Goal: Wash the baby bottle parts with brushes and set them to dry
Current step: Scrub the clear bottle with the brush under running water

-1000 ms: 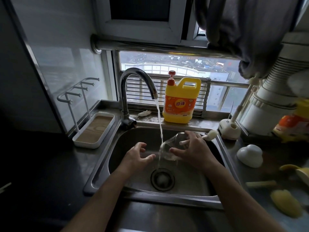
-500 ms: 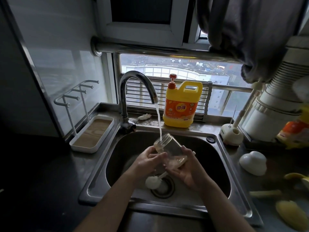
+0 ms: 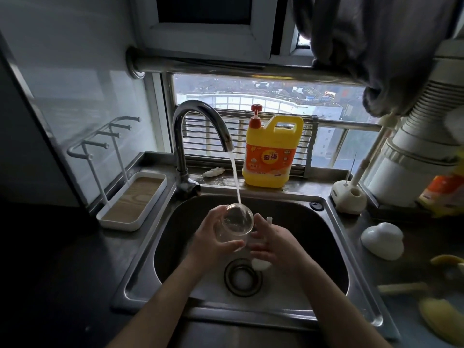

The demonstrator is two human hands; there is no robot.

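Observation:
A clear baby bottle [image 3: 234,226] is held upright over the steel sink [image 3: 334,249], its open mouth under the water stream from the faucet [image 3: 198,126]. My left hand [image 3: 213,241] grips the bottle from the left, thumb across its front. My right hand [image 3: 276,244] is beside the bottle and holds a white bottle brush. The brush's sponge head [image 3: 261,264] hangs below the palm and its handle tip [image 3: 269,219] sticks up above the fingers.
A white drying rack with a wooden tray [image 3: 133,199] stands left of the sink. Yellow dish soap [image 3: 271,151] sits on the ledge behind. On the right counter are a brush stand [image 3: 349,197], a white dome-shaped piece [image 3: 381,239] and yellow items [image 3: 442,320].
The bottle has moved into my left hand's grip and tipped mouth-up under the stream. The brush head has shifted right, below my right hand.

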